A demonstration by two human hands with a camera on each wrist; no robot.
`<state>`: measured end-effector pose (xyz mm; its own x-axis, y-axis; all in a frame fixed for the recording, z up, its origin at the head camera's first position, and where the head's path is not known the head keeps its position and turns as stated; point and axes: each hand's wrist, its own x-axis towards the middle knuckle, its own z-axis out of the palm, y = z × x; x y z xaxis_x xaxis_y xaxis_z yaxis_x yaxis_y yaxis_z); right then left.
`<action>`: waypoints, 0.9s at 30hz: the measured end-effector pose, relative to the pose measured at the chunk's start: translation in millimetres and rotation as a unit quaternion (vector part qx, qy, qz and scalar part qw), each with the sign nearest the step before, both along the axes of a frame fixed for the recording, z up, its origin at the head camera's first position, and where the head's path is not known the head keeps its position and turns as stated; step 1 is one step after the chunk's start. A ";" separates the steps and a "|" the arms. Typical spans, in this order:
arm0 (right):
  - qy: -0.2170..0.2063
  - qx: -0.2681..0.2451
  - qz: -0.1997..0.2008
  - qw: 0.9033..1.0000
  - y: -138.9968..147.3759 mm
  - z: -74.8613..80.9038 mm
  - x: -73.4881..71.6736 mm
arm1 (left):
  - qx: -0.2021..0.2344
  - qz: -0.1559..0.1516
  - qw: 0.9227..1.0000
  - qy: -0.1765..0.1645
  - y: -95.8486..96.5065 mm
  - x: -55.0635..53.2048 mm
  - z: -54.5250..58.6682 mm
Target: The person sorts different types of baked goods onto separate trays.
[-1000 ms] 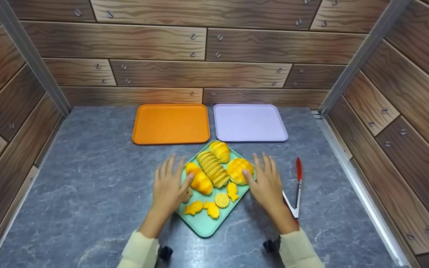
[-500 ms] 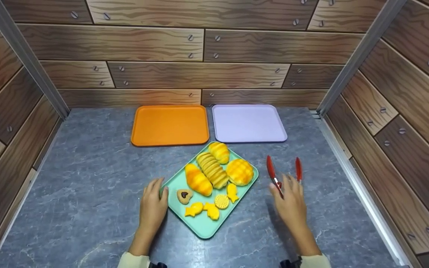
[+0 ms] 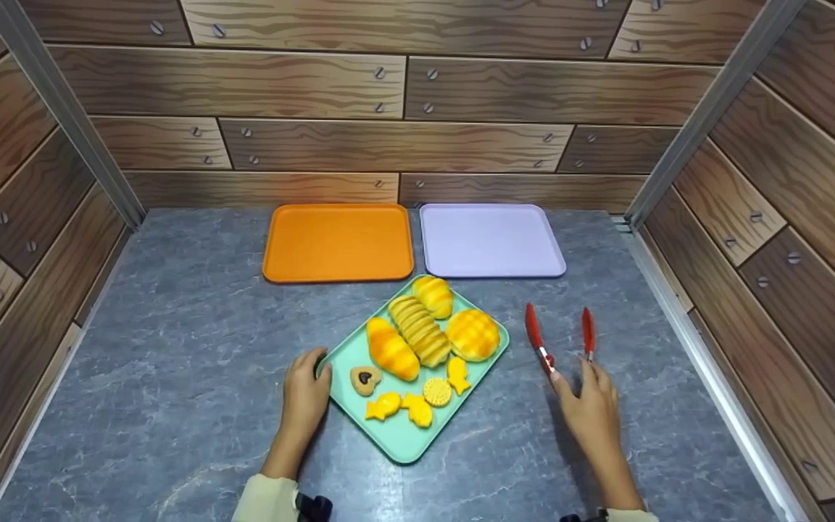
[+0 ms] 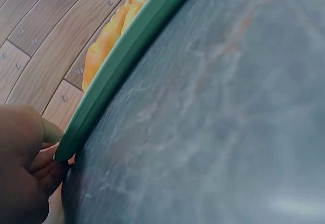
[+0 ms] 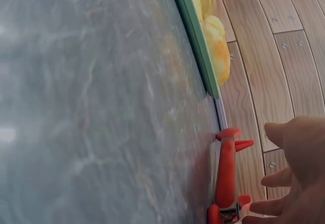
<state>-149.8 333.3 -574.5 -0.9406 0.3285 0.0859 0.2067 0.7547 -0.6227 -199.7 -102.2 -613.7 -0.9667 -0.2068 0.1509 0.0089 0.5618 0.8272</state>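
Note:
My left hand point(image 3: 305, 399) pinches the left corner of a green tray point(image 3: 397, 444), thumb on top of the rim and fingers beneath it in the left wrist view. On the tray lie a croissant point(image 3: 392, 349), a ridged loaf point(image 3: 419, 330), a round bun point(image 3: 472, 335) and a small striped roll point(image 3: 433, 296). Closer in are a heart cookie point(image 3: 364, 380), a round yellow cookie point(image 3: 437, 391) and several fish-shaped crackers point(image 3: 383, 407). My right hand point(image 3: 591, 417) hovers over the tongs point(image 3: 533, 330), fingers spread apart in the right wrist view; it hides their hinge end.
Behind the green tray, an orange tray point(image 3: 338, 243) and a lilac tray point(image 3: 493, 239) stand side by side, both bare. Wood-patterned walls point(image 3: 309, 145) enclose the grey marbled table point(image 3: 193, 348) at the back and both sides.
Both hands were over the green tray; the left has moved left and taken hold of its corner. The right has moved right, over the tongs. The tray stays put.

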 end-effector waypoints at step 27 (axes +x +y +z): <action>0.002 0.085 -0.038 0.996 5.3 -11.3 -14.5 | 0.056 -0.008 0.998 0.001 -4.3 -11.3 -5.7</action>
<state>-164.3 338.6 -585.8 -0.9133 0.3785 0.1503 0.2645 0.8319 -0.4877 -211.0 -106.5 -619.4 -0.9697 -0.2074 0.1293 0.0185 0.4654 0.8849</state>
